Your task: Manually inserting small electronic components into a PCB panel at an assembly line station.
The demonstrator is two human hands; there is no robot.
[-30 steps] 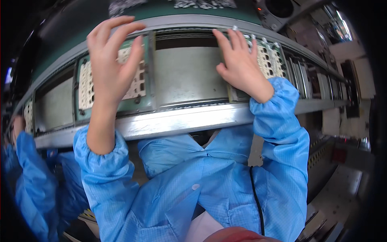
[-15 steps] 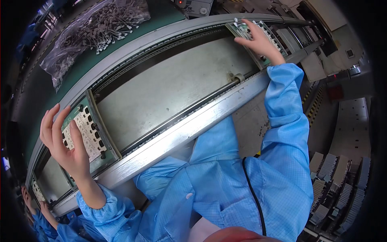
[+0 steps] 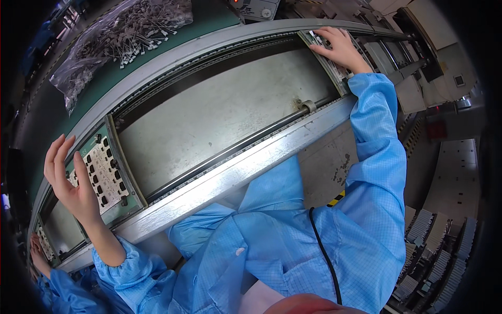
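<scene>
My left hand rests with spread fingers on the near edge of a white circuit panel that lies in a green carrier frame at the left of the conveyor. Far to the right, my right hand lies flat on another carrier frame at the conveyor's upper right end. Neither hand grips anything. Between the two frames the grey bed of the conveyor lies bare. Both my arms are in blue sleeves.
A clear bag of small parts lies on the green surface beyond the conveyor. The metal front rail runs across in front of me. Another person's hand and blue sleeve show at the lower left. Stacked trays stand at the lower right.
My two hands have moved far apart along the conveyor, the left frame going left and the right frame going right, leaving a wide bare stretch between them. The view has tilted.
</scene>
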